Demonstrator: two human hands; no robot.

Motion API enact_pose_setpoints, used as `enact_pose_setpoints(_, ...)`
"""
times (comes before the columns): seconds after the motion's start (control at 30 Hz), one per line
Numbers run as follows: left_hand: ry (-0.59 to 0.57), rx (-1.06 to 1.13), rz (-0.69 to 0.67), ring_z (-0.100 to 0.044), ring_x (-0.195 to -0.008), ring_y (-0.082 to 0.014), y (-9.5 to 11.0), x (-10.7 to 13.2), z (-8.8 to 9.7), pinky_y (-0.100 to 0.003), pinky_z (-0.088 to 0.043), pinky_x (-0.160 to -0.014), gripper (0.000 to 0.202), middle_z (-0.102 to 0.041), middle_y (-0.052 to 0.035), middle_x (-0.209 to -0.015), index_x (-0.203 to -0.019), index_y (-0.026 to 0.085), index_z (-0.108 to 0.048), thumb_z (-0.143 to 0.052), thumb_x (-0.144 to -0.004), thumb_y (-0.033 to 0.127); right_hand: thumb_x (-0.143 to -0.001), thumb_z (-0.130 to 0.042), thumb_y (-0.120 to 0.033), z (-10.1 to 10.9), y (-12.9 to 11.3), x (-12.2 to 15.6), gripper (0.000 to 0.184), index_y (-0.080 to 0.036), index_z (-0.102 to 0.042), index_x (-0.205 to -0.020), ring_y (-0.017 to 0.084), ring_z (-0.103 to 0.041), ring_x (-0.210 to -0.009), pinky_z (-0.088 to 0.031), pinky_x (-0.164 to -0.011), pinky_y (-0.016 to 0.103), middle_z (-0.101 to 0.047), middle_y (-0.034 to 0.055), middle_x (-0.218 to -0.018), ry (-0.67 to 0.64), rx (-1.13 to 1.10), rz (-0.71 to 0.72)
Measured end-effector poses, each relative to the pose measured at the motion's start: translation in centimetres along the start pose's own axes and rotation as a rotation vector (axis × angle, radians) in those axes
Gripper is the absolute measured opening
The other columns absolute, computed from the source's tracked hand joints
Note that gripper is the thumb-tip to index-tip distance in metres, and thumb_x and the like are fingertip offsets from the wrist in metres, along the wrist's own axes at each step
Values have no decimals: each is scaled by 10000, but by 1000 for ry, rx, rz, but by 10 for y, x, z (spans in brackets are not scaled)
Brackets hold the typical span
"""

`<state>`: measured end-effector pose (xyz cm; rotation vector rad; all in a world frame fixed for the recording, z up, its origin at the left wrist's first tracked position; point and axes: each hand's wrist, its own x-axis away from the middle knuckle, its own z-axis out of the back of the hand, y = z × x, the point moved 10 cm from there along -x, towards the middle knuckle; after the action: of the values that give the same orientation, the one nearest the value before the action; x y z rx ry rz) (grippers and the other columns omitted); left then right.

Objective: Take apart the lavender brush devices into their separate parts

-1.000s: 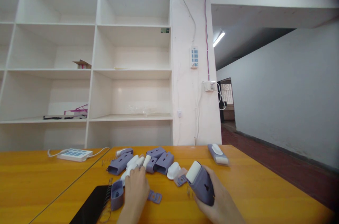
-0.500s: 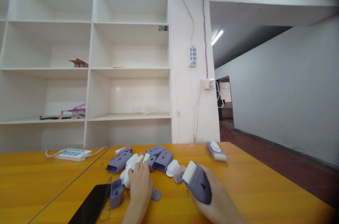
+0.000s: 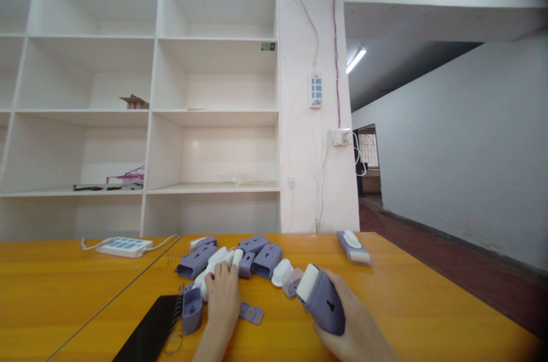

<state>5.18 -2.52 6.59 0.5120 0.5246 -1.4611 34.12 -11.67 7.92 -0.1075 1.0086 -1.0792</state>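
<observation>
My right hand (image 3: 349, 316) is wrapped round a grey-purple plastic housing (image 3: 326, 305) with a keyhole-shaped slot and a white block in its upper end. The housing is tilted above the table. My left hand (image 3: 223, 293) reaches into a pile of white plastic parts (image 3: 217, 257), its fingers bent down onto one; the thumb side is partly hidden. Beyond the pile lie several empty purple housings (image 3: 268, 260). A small purple cup-shaped part (image 3: 192, 310) stands left of my left wrist, and flat purple clips (image 3: 252, 313) lie to its right.
A white cap (image 3: 282, 272) sits between my hands. Another purple-and-white unit (image 3: 354, 248) lies at the back right. On the left are a black flat panel (image 3: 148, 330), thin coil springs (image 3: 176, 308) and a white power strip (image 3: 125, 246). White shelving (image 3: 214, 186) stands behind the table.
The view has shifted slightly, moving the scene a little to the right. My left hand has drawn back a little over the white parts, uncovering more of the flat clips. My right hand keeps its hold.
</observation>
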Motion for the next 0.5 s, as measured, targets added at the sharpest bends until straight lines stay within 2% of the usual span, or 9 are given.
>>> enact_pose_setpoints(0.13,-4,16,-13,-549,-1103,-320,0,0,0,-433,-322,-889,363,-684,-115,-1108,-986,196,-753,-454,-882,19,-737,-630,-233,1,-1,-1,675,-252,-418,-1378,305,-623,-1255,-500,-1059,434,-642,105,-1361,4,11,2)
enact_pose_setpoints(0.23,7,29,-9,-547,-1097,-315,-1,-1,1,-426,-326,-885,332,-684,-118,-1098,-979,194,-756,-459,-911,62,-791,-622,-285,7,0,-3,607,-255,-433,-1368,294,-650,-1213,-517,-1030,419,-658,103,-1327,36,43,-7)
enact_pose_setpoints(0.33,20,45,7,-549,-1084,-308,-5,-1,1,-414,-335,-881,311,-684,-120,-1080,-979,182,-752,-461,-928,85,-797,-638,-329,14,7,-4,626,-252,-428,-1382,295,-642,-1226,-512,-1038,410,-644,103,-1352,95,76,-38)
enact_pose_setpoints(0.43,37,70,32,-561,-1063,-308,-9,-1,1,-414,-351,-884,300,-685,-127,-1056,-1003,162,-740,-460,-930,82,-765,-658,-326,18,14,-4,670,-249,-434,-1392,295,-645,-1221,-516,-1035,399,-647,92,-1352,128,89,-54)
enact_pose_setpoints(0.5,57,100,48,-564,-1077,-322,-10,-2,4,-436,-366,-899,305,-681,-141,-1075,-1083,148,-716,-456,-936,90,-754,-662,-319,18,17,-4,681,-246,-439,-1393,297,-652,-1209,-521,-1026,398,-651,94,-1345,133,90,-56)
